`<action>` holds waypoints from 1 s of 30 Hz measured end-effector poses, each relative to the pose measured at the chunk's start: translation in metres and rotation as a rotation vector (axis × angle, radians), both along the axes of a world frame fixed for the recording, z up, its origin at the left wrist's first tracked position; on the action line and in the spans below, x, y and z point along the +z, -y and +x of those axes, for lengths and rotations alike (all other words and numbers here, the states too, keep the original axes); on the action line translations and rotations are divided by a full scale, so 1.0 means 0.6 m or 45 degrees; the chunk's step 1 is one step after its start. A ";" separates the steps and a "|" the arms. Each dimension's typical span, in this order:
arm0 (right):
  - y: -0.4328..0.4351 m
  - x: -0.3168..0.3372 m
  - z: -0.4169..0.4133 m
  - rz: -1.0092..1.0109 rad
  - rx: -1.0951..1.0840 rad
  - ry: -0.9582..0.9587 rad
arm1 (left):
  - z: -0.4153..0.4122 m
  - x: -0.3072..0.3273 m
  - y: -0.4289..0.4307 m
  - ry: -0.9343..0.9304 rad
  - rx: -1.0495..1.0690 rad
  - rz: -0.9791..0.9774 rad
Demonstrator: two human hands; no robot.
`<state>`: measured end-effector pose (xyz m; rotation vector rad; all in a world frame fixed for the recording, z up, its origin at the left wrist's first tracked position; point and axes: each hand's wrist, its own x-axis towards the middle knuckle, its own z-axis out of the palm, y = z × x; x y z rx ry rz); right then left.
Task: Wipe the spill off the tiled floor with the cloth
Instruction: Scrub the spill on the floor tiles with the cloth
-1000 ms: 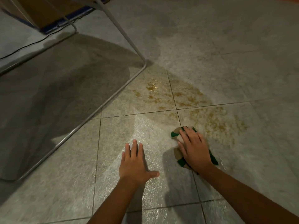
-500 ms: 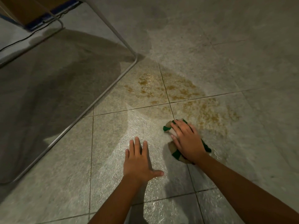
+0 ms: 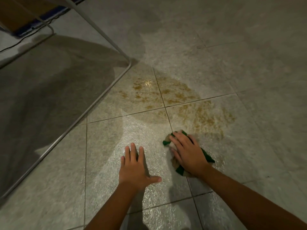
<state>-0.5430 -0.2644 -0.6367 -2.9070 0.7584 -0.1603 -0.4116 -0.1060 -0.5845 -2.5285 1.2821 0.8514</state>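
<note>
A brownish-yellow spill [image 3: 176, 103] spreads over several grey floor tiles around a grout crossing. My right hand [image 3: 187, 153] presses flat on a crumpled green and beige cloth [image 3: 178, 168] at the spill's near edge. Most of the cloth is hidden under the palm. My left hand [image 3: 135, 168] lies flat on the wet, shiny tile to the left, fingers spread, holding nothing.
A thin metal tube frame [image 3: 93, 105] runs diagonally along the floor at the left, with its corner [image 3: 129, 63] just beyond the spill. A dark shadow fills the area inside it. A cardboard box [image 3: 18, 15] and a cable [image 3: 15, 44] lie at the far left.
My right hand has stayed on the cloth at the spill's near edge, shifting only slightly. The left hand stays planted. The view has shifted a little.
</note>
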 end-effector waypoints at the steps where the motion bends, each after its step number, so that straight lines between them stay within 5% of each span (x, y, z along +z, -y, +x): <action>1: 0.012 0.002 0.006 0.008 -0.029 -0.001 | 0.000 0.000 0.000 0.000 0.000 -0.001; 10: 0.039 0.000 -0.039 0.031 -0.246 0.052 | -0.023 0.002 0.041 0.002 -0.042 -0.160; 20: 0.036 -0.002 -0.055 -0.013 -0.049 0.082 | -0.040 -0.014 0.072 0.032 -0.096 -0.082; 30: 0.090 0.003 -0.087 0.005 -0.282 0.100 | -0.040 -0.007 0.075 0.036 -0.108 -0.039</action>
